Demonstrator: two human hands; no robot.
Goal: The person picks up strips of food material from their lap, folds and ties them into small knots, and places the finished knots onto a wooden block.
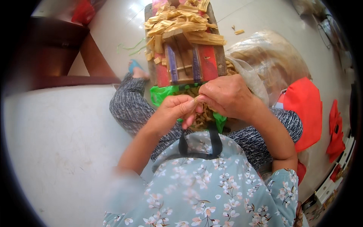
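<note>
My left hand and my right hand meet over a green plastic bag full of curled yellow-brown pieces. Both pinch at a thin yellowish piece, largely hidden by my fingers. Just beyond them is a worn red board with a wooden fixture carrying two blue bands. Dry yellow strips are heaped over the board's far part, with short cut bits near the fixture.
A white surface is at my left, beside dark wooden furniture. At right are large translucent sacks and red bags. Loose strips lie on the tiled floor.
</note>
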